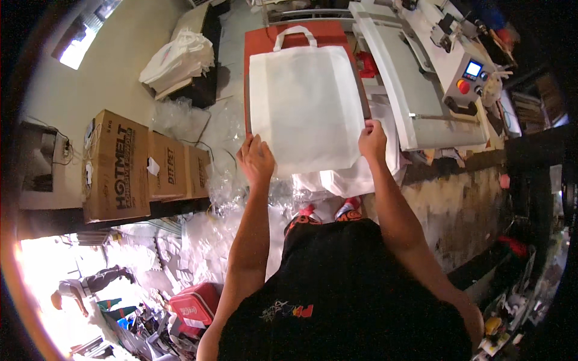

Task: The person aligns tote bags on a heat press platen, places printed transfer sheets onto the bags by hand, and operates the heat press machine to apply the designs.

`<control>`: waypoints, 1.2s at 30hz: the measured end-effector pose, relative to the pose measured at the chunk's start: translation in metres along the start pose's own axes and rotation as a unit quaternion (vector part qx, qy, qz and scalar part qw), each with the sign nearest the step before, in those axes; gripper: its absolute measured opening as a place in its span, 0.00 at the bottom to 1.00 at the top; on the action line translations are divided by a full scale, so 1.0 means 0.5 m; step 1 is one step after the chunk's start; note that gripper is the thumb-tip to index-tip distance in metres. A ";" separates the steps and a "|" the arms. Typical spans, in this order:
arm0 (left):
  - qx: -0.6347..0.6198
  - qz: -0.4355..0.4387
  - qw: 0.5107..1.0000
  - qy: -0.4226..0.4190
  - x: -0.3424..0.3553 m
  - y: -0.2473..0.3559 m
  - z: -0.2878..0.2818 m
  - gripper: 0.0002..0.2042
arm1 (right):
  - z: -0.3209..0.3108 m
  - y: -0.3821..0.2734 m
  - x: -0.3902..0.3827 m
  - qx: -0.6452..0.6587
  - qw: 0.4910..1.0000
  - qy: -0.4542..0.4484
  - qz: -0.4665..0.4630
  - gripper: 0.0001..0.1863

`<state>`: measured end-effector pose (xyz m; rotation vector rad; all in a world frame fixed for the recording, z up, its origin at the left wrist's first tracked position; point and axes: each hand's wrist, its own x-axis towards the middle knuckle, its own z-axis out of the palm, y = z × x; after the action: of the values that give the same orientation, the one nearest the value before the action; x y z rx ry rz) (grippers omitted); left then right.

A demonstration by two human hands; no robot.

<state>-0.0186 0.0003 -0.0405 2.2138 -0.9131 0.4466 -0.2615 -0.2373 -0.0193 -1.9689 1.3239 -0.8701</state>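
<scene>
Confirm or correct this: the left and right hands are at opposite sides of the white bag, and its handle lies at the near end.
The handle's end is wrong: in the head view, the handle lies at the far end. The left hand and right hand are at opposite sides of the white bag.

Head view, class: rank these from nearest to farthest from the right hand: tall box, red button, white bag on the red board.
1. White bag: at the right hand, on the red board.
2. Red button: off to the right.
3. Tall box: far left.
</scene>
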 end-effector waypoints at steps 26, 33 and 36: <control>-0.034 -0.007 0.999 0.016 0.007 0.008 -0.018 0.10 | 0.001 -0.013 0.014 -0.158 0.985 -0.062 -0.008 0.25; -0.060 -0.001 0.998 0.030 0.006 -0.007 -0.019 0.10 | 0.006 -0.017 -0.002 -0.132 0.989 -0.074 -0.007 0.30; -0.081 0.007 0.997 0.005 0.009 0.008 -0.009 0.10 | -0.022 0.014 -0.028 -0.109 0.993 -0.002 -0.033 0.34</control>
<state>-0.0187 -0.0006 -0.0330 2.0585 -0.9268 0.3760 -0.2780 -0.2278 -0.0208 -2.1921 1.4083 -0.7782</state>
